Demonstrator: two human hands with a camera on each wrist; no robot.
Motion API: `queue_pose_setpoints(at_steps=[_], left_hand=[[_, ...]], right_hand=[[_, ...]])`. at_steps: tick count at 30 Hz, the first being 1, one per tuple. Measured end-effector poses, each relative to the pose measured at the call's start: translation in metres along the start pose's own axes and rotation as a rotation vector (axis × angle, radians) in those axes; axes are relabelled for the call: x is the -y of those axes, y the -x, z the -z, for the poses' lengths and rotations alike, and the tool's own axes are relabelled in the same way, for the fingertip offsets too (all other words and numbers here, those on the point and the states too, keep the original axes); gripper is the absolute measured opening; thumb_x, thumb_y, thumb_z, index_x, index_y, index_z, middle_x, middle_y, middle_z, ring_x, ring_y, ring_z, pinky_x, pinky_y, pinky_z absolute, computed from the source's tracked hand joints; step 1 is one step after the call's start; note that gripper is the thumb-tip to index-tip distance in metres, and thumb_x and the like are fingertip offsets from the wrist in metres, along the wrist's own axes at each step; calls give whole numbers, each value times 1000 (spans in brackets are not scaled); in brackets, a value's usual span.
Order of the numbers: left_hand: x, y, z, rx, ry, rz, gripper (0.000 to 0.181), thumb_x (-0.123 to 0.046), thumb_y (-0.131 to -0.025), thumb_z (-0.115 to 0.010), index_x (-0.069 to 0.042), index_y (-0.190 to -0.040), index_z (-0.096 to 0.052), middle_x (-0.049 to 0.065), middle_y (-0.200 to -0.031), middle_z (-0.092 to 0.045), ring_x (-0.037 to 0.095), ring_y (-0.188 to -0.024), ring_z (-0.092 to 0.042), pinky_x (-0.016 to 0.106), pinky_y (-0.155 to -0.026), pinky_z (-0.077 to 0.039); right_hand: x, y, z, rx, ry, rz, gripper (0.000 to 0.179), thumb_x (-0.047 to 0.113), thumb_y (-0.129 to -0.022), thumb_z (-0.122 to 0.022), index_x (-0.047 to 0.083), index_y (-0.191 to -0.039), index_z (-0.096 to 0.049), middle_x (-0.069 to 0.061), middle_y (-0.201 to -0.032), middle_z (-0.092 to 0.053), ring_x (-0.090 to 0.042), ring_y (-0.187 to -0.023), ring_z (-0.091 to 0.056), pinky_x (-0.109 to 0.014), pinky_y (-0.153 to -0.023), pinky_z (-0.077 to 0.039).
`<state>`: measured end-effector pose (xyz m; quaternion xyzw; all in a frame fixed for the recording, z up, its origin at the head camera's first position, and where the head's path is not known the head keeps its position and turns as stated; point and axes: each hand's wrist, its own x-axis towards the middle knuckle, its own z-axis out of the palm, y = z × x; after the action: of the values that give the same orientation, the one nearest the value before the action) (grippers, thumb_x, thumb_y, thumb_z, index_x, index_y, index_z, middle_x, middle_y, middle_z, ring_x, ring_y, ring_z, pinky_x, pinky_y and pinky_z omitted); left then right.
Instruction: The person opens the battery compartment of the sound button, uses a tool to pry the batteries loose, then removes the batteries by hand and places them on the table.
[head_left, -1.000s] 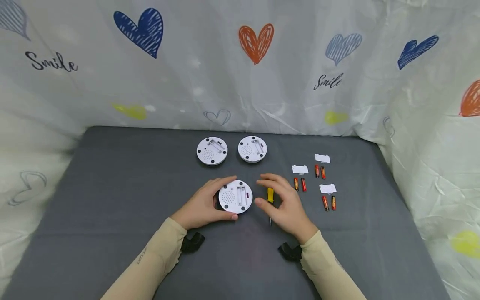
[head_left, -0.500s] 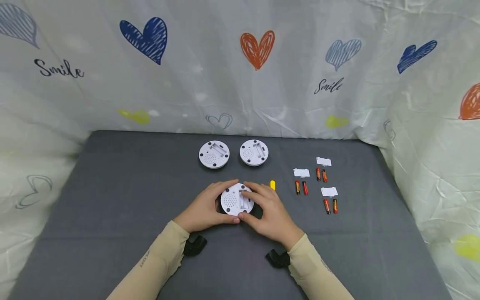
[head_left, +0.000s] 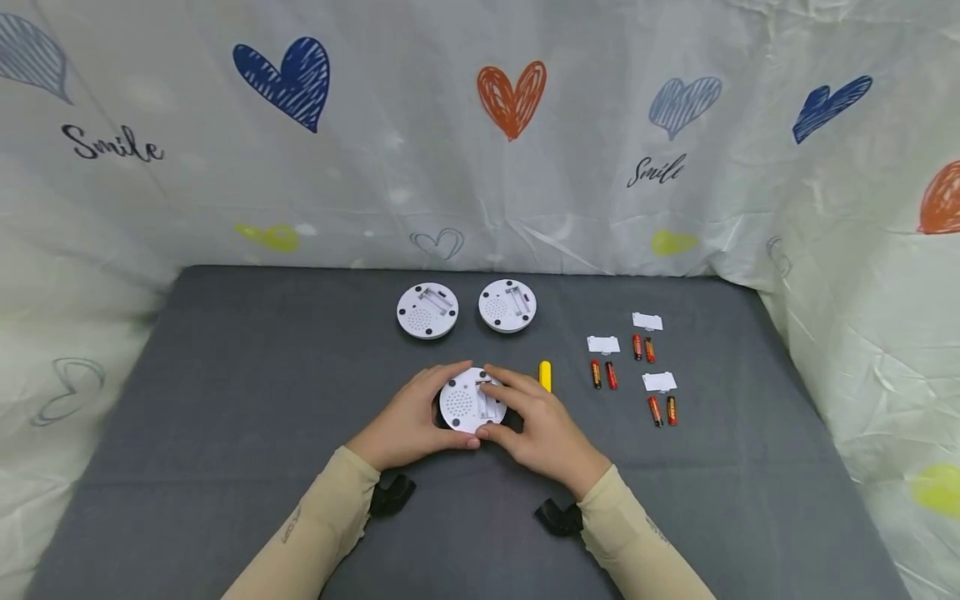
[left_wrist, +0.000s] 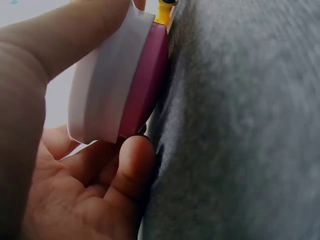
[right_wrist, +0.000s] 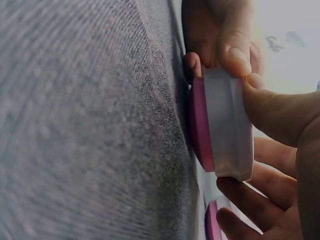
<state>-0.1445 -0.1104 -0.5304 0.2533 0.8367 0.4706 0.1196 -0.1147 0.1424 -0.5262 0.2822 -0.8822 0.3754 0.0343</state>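
A round white device (head_left: 459, 403) lies with its speaker holes and uncovered battery compartment facing up. My left hand (head_left: 408, 422) grips its left side, thumb at the near edge and fingers at the far edge. From the right, my right hand (head_left: 543, 431) holds the same device, its thumb at the near rim and a fingertip over the battery compartment, partly hiding it. Both wrist views show the white casing (right_wrist: 230, 125) with a magenta part (left_wrist: 145, 82) underneath, close over the grey cloth. A yellow-handled screwdriver (head_left: 545, 377) lies behind my right hand, mostly hidden by it.
Two similar round devices, one on the left (head_left: 427, 312) and one on the right (head_left: 507, 306), lie farther back with uncovered compartments. To the right are three white battery covers (head_left: 603, 345) and several red-and-black batteries (head_left: 612, 375). A printed curtain (head_left: 375, 167) borders the table.
My right hand has moved left from beside the screwdriver onto the round device and now holds its right side. The left hand keeps its grip; the head view has shifted slightly.
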Motion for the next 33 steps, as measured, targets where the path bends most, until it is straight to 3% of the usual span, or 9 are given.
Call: queue_pose_setpoints(at_steps=[8,13,18,24,33], left_hand=[[-1,15,25,-30,-239,72,104,-51,-79,-98,-10,-163,-52,10,-150,-65,30,-130,-64,54,-104,-54],[7,21,51,-36,-312,114,102,-51,-80,-97,-8,-161,-54,14,-141,-69,30,-120,-68,55,-98,-56],[16,30,77,-27,-319,150,100,-48,-83,-96,-3,-161,-51,18,-141,-68,32,-120,-67,56,-99,-55],[24,40,104,-14,-324,199,106,-55,-86,-92,-4,-166,-45,25,-146,-63,40,-129,-62,62,-103,-51],[36,47,123,-38,-250,254,108,-46,-91,-92,0,-170,-34,28,-162,-48,50,-147,-45,68,-115,-40]], right_hand=[[10,-19,-15,90,-103,-43,61,27,-97,-87,8,-151,-66,-3,-167,-50,-23,-153,-47,-46,-121,-44],[20,-45,-29,137,-145,-56,61,26,-99,-85,9,-154,-64,-5,-169,-47,-21,-156,-43,-45,-122,-42],[33,-72,-45,177,-158,-63,60,27,-101,-83,9,-154,-63,-6,-170,-47,-21,-156,-43,-41,-123,-41],[50,-99,-57,206,-64,-46,59,29,-103,-81,8,-155,-62,-7,-171,-45,-20,-157,-42,-37,-124,-38],[66,-127,-71,240,14,-60,58,29,-106,-76,10,-158,-59,-5,-174,-40,-22,-159,-38,-38,-126,-35]])
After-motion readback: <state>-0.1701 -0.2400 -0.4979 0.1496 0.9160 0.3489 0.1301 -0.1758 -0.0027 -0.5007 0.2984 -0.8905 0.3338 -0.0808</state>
